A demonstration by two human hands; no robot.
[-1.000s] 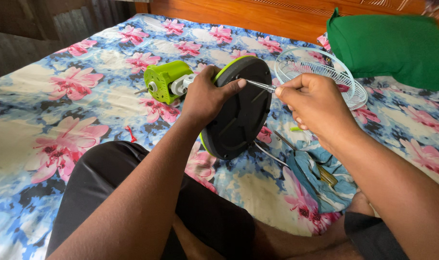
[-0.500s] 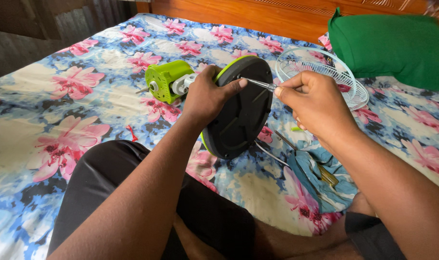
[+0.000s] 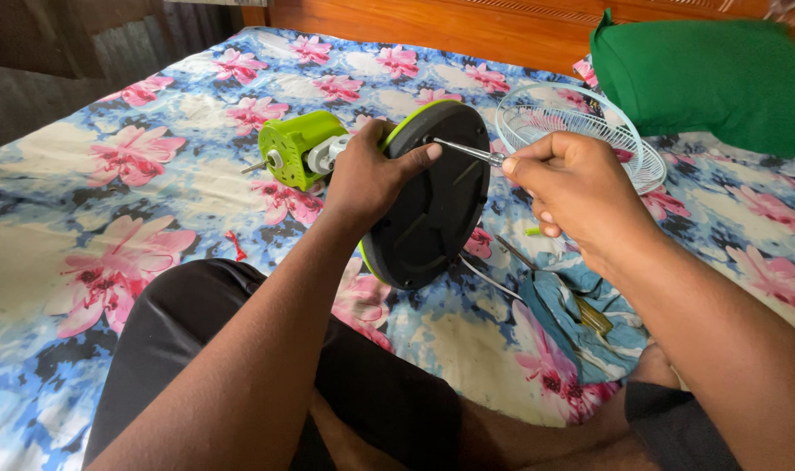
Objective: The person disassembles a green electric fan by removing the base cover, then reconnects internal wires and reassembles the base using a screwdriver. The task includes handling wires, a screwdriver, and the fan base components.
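On the flowered bed (image 3: 109, 227), furthest left, we see a lime-green motor housing (image 3: 297, 148) lying on its side. Next to it, our left hand (image 3: 371, 174) props up a round black fan base (image 3: 432, 205) on its edge, fingers clenched over the rim. Our right hand (image 3: 572, 187) pinches a screwdriver (image 3: 467, 151), its tip against the base. Beyond lie a white wire grille (image 3: 589, 122) and a green pillow (image 3: 702, 74).

A green pillow (image 3: 707, 74) leans on the wooden headboard (image 3: 467, 22); a white wire grille (image 3: 580, 131) lies on the flowered bedsheet (image 3: 109, 201)
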